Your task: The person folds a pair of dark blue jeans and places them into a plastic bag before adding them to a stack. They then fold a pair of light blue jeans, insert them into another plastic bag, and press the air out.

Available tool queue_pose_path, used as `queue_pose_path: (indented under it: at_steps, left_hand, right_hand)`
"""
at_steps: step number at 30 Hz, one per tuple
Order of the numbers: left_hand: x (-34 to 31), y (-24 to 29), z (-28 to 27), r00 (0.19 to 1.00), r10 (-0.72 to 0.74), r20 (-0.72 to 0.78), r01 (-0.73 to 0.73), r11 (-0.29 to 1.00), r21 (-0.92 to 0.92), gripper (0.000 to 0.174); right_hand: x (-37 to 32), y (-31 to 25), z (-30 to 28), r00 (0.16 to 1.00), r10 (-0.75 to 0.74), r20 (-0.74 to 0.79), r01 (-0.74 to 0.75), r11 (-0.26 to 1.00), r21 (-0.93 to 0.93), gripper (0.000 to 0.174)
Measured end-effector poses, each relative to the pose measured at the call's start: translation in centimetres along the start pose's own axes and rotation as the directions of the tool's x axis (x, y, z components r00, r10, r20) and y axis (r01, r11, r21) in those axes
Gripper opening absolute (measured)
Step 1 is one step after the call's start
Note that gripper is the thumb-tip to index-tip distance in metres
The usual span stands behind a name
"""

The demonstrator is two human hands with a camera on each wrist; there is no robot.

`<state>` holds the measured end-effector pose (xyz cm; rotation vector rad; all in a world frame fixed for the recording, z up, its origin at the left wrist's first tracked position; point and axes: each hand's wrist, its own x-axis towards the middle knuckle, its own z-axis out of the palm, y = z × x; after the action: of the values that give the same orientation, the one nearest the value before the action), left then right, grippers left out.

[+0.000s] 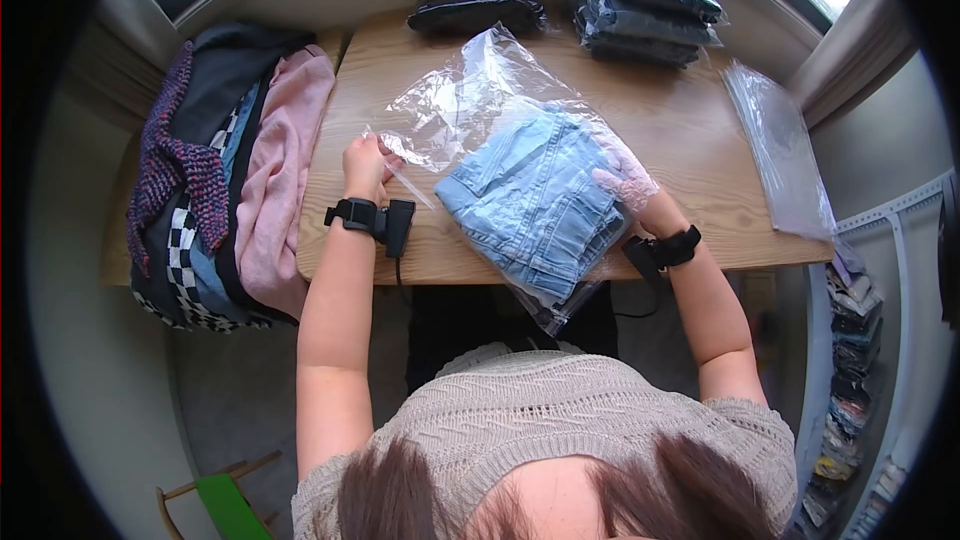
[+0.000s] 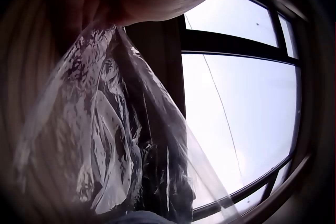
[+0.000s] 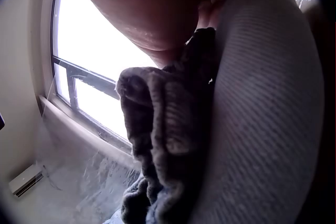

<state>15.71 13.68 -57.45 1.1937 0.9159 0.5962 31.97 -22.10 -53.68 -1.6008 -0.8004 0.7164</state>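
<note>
My left hand (image 1: 366, 168) pinches the edge of a clear plastic bag (image 1: 465, 90) at the table's left front. In the left wrist view the bag (image 2: 105, 145) hangs crinkled from the fingers and spreads out below them. A folded light-blue denim garment (image 1: 530, 190) with a gathered band lies tilted over the front edge, mostly within the plastic. My right hand (image 1: 635, 190) grips its right side, thumb on top, with clear film over the fingers. The right wrist view shows the ruffled band (image 3: 168, 113) close up; the fingers there are mostly hidden.
A pile of clothes (image 1: 285, 150) sits at the left. Bagged dark garments (image 1: 650, 15) are stacked at the back right, beside another dark package (image 1: 475, 8). Flat clear bags (image 1: 780, 155) lie along the right edge. A shelf rack (image 1: 850, 340) stands at the right, a green chair (image 1: 232, 508) lower left.
</note>
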Motion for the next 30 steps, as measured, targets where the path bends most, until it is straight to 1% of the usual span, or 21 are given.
queue_pose_path:
  at_steps: [1,2,4,5,7,8,9,10,11,14,16,17,19,21,22,23,24,25,27,29,30]
  left_hand:
    - [0.1,-0.2,-0.1,1.000,-0.004,0.000,0.004,1.000,0.000,0.022]
    - [0.2,-0.3,-0.2,1.000,0.010,0.018,-0.009,1.000,-0.009,0.022]
    - [-0.6,0.4,0.0,0.999,0.022,0.034,-0.021,1.000,-0.017,0.023]
    - [-1.2,0.7,0.2,1.000,0.019,0.016,-0.018,0.999,-0.047,0.023]
    - [-1.7,0.8,0.5,1.000,0.013,0.006,-0.012,0.997,-0.074,0.023]
    - [-1.5,0.6,0.3,1.000,0.023,0.021,-0.022,0.998,-0.064,0.024]
    - [-1.4,0.6,0.2,0.999,0.034,0.035,-0.032,0.998,-0.055,0.024]
    - [-1.3,0.4,0.1,0.999,0.034,0.039,-0.031,0.998,-0.056,0.024]
    - [-1.3,0.2,0.1,0.998,0.041,0.042,-0.038,0.997,-0.063,0.024]
    - [-1.5,0.3,-0.2,0.998,0.046,0.046,-0.043,0.997,-0.064,0.023]
    - [-1.5,0.3,-0.2,0.998,0.040,0.055,-0.037,0.998,-0.055,0.023]
    - [-1.4,0.3,-0.3,0.997,0.048,0.066,-0.043,0.996,-0.075,0.022]
    - [-1.3,-0.1,-0.6,0.996,0.040,0.082,-0.032,0.995,-0.089,0.022]
    - [-0.9,-0.2,-0.5,0.996,0.058,0.069,-0.052,0.995,-0.079,0.022]
    - [-0.9,-0.2,-0.5,0.997,0.051,0.061,-0.048,0.998,-0.050,0.022]
    - [-1.0,-0.2,-0.4,0.997,0.040,0.067,-0.037,0.998,-0.044,0.022]
    - [-1.1,-0.1,-0.3,0.998,0.034,0.061,-0.031,0.998,-0.051,0.022]
    - [-1.1,0.1,-0.2,0.998,0.033,0.053,-0.029,0.998,-0.060,0.021]
    - [-0.9,-0.1,-0.1,0.998,0.039,0.053,-0.037,0.998,-0.045,0.021]
    - [-0.4,-0.4,-0.4,0.998,0.050,0.039,-0.049,0.998,-0.038,0.020]
    - [-0.2,-0.6,-0.4,0.998,0.057,0.034,-0.055,0.998,-0.042,0.021]
  right_hand:
    - [-0.2,-0.2,0.4,0.999,0.014,-0.044,-0.005,0.977,0.211,0.066]
    - [-0.6,-0.8,0.4,0.999,0.018,-0.043,-0.008,0.977,0.212,0.066]
    - [-1.5,-2.3,0.2,0.995,0.100,-0.004,-0.100,0.995,0.021,0.066]
    - [-1.6,-2.1,0.2,0.995,0.104,-0.007,-0.103,0.994,0.023,0.066]
    - [-2.0,-1.7,0.2,0.999,-0.020,-0.046,0.010,0.979,-0.203,0.064]
    - [-2.1,-1.5,0.4,0.998,-0.020,-0.054,0.008,0.979,-0.203,0.064]
    - [-2.1,-1.5,0.8,0.997,0.009,-0.072,-0.009,1.000,0.004,0.063]
    - [-2.2,-1.4,0.9,0.996,0.040,-0.081,-0.022,0.977,0.210,0.062]
    - [-2.2,-1.1,0.9,0.996,0.041,-0.083,-0.023,0.978,0.209,0.062]
    - [-2.2,0.5,0.7,0.981,0.012,-0.193,0.033,0.973,0.228,0.062]
    - [-3.6,0.8,1.0,0.947,-0.046,-0.319,0.052,0.999,0.012,0.056]
    - [-5.4,0.2,1.4,0.915,0.026,-0.403,-0.042,0.999,-0.032,0.046]
    - [-7.8,0.3,2.2,0.869,0.034,-0.494,-0.070,0.996,-0.055,0.039]
    - [-9.4,0.5,3.3,0.879,0.129,-0.459,-0.185,0.980,-0.078,0.037]
    - [-9.9,-0.3,4.1,0.873,0.257,-0.415,-0.255,0.965,0.061,0.041]
    - [-10.0,-1.1,4.8,0.867,0.268,-0.419,-0.266,0.962,0.066,0.041]
    - [-9.8,-1.7,5.4,0.871,0.364,-0.331,-0.272,0.917,0.291,0.041]
    - [-9.5,-2.0,5.6,0.875,0.429,-0.224,-0.276,0.822,0.498,0.042]
    - [-8.6,-1.3,5.3,0.898,0.405,-0.172,-0.253,0.795,0.552,0.038]
    - [-7.5,-0.1,5.0,0.908,0.417,-0.052,-0.249,0.633,0.733,0.022]
    - [-6.7,0.1,5.2,0.911,0.409,-0.050,-0.251,0.648,0.719,0.014]
